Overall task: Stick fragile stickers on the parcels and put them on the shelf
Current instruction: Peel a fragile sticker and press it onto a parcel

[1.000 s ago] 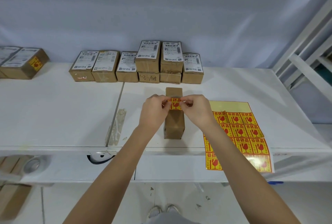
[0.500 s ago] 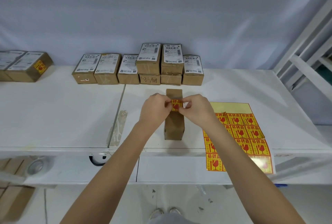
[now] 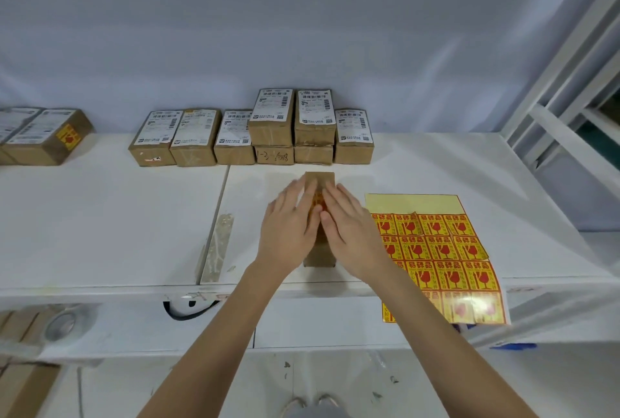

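1. A parcel packing or dispatch room: a row of taped cardboard parcels with printed shipping labels stands at 12 o'clock on a white bench.
2. A sheet of fragile stickers lies at 3 o'clock.
3. A white metal shelf frame rises at 2 o'clock.
4. A tape roll sits at 8 o'clock.

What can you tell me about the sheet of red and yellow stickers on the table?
The sticker sheet lies flat on the white table, to the right of the parcel under the hands. It holds rows of yellow stickers with red broken-glass symbols. Its top strip is bare glossy backing; its near edge overhangs the table. The right forearm crosses its left corner.
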Action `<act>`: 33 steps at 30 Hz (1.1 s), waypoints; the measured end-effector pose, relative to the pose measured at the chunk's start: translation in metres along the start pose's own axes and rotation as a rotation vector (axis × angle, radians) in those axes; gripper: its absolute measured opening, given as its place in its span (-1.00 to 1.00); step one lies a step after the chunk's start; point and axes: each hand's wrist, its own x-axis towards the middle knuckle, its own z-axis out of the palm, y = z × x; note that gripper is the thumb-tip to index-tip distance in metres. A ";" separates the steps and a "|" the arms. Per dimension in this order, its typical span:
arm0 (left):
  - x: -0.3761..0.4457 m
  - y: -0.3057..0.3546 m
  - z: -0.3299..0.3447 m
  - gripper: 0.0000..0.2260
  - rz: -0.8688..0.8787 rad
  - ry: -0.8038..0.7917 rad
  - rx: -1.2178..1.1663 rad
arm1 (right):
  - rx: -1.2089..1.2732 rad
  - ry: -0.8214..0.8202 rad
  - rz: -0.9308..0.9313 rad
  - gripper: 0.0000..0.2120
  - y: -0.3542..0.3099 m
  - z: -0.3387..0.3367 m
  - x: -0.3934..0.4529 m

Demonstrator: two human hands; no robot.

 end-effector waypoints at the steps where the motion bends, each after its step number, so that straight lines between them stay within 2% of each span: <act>1: -0.001 0.000 0.001 -0.41 0.047 -0.057 0.045 | -0.018 -0.033 -0.004 -0.32 0.001 0.004 -0.003; 5: -0.002 -0.007 0.003 -0.35 0.085 -0.191 0.153 | -0.084 -0.080 0.006 -0.33 0.007 0.009 -0.008; 10: -0.004 -0.003 0.000 -0.34 0.072 -0.155 0.300 | -0.089 -0.068 0.007 -0.24 0.007 0.010 -0.008; 14: -0.005 0.003 -0.004 -0.30 0.031 -0.148 0.306 | -0.076 -0.061 0.015 -0.21 0.003 -0.001 -0.005; 17: -0.004 0.002 -0.004 -0.45 0.030 -0.211 0.370 | -0.066 -0.110 -0.044 -0.25 -0.011 -0.007 0.001; 19: -0.004 0.003 -0.005 -0.47 0.016 -0.249 0.397 | -0.100 -0.155 -0.057 -0.23 -0.016 -0.004 0.002; 23: -0.003 0.003 -0.003 -0.47 0.008 -0.228 0.368 | -0.132 -0.186 0.009 -0.19 -0.009 -0.002 0.003; 26: -0.003 0.004 -0.003 -0.28 0.020 -0.203 0.356 | -0.159 -0.199 0.024 -0.22 0.000 -0.004 -0.001; 28: -0.004 0.004 -0.003 -0.24 0.022 -0.206 0.359 | -0.188 -0.200 0.034 -0.25 0.005 -0.005 -0.003; 30: -0.001 0.005 -0.006 -0.24 0.027 -0.209 0.345 | -0.187 -0.194 0.043 -0.27 0.008 -0.005 -0.004; 33: 0.004 0.010 -0.009 -0.36 0.148 -0.160 0.333 | -0.143 -0.168 0.042 -0.26 0.008 -0.002 -0.004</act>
